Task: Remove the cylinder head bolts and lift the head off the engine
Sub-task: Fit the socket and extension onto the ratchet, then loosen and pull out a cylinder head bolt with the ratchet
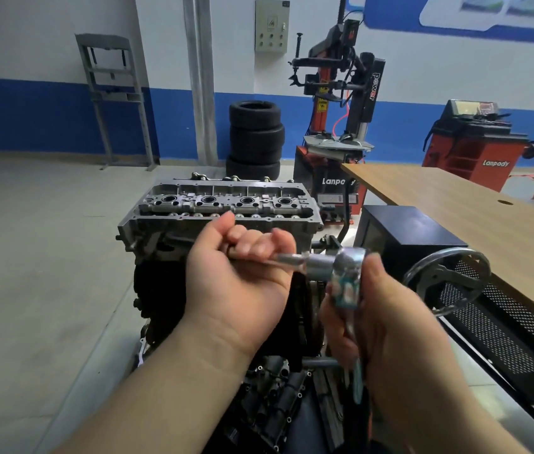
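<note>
The grey aluminium cylinder head (pixel 220 208) sits atop the dark engine block (pixel 161 290), bare floor to its left. Before it, the left hand (pixel 239 273) curls round a steel extension bar (pixel 287 259); the right hand (pixel 387 326) grips the chrome ratchet (pixel 347 276).

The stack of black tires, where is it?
In the head view, the stack of tires stands on the floor by the blue and white wall, just behind the cylinder head and left of the red tire machine.
</note>
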Demonstrator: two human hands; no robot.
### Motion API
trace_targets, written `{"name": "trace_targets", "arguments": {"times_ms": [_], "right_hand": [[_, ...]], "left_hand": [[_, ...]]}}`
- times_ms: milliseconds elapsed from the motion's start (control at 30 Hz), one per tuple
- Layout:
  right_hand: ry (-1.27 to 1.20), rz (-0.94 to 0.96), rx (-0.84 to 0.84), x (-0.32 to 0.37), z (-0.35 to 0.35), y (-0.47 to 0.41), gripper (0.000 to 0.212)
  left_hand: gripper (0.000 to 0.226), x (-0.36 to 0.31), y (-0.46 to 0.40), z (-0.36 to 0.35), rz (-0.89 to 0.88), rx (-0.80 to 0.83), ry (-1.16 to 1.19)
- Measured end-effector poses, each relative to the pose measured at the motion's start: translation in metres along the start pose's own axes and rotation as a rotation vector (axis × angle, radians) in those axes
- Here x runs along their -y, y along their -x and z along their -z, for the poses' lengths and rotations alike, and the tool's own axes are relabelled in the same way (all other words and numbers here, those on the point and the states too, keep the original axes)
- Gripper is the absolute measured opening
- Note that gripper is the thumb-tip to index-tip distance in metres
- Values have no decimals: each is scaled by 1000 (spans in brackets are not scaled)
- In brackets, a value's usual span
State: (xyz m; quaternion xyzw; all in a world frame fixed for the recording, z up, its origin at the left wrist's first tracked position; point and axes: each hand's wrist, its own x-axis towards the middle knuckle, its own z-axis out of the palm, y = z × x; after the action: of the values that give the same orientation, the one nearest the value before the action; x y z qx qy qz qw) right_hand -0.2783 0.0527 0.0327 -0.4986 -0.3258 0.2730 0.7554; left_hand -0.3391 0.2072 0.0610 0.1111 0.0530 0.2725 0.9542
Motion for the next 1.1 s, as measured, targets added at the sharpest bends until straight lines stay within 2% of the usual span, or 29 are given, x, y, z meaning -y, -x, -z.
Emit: {"name": "trace_targets", "arguments": {"times_ms": [67, 133, 200, 233, 300, 367, 400, 433, 500, 567, 633, 733, 800, 900, 1033, 1100], "right_hand": [[72, -6, -91, 18, 9, -19, 57], [247, 46, -91, 48, 20, -42, 47], [522, 117, -96, 81, 26, -69, 38], [654, 153, -114, 96, 27, -83, 30], [811, 199, -134, 121, 28, -113, 16], [937, 226, -157, 141, 29, -144, 17], [992, 232, -163, 149, 30, -159, 22], [1033, 232, -165, 156, 30, -171, 29], [1105, 213, -165, 165, 31, -193, 39], [1165, 171, -141, 168, 32, -209, 42], [1216, 139, -121, 165, 35, -222, 42], [1304, 133, -106, 160, 43, -232, 41], [1353, 112, -94, 153, 46, -236, 41], [1414, 101, -103, 147, 46, -243, 40], [1526, 125, -81, 148, 39, -248, 56], [1604, 132, -74, 150, 34, -251, 54]], "left_hand": [[37, -4, -14, -2, 130, -21, -221], [58, -19, -31, -3, 361, 16, -650], [66, -37, -48, -7, 425, 53, -1100], [63, -46, -56, -10, 358, 54, -1276], [46, -65, -77, -12, 7, 47, -1617], [25, -81, -103, -15, -418, 79, -2008], [20, -87, -116, -15, -546, 116, -2159], [18, -90, -130, -12, -596, 174, -2268], [24, -90, -154, -2, -573, 265, -2435], [32, -82, -166, 16, -508, 288, -2555], [36, -76, -168, 38, -520, 318, -2589], [34, -69, -165, 65, -742, 339, -2617], [36, -63, -165, 74, -851, 274, -2610], [43, -51, -162, 81, -870, 171, -2570], [48, -48, -162, 84, -922, 132, -2516], [48, -49, -163, 85, -933, 127, -2511]]}}
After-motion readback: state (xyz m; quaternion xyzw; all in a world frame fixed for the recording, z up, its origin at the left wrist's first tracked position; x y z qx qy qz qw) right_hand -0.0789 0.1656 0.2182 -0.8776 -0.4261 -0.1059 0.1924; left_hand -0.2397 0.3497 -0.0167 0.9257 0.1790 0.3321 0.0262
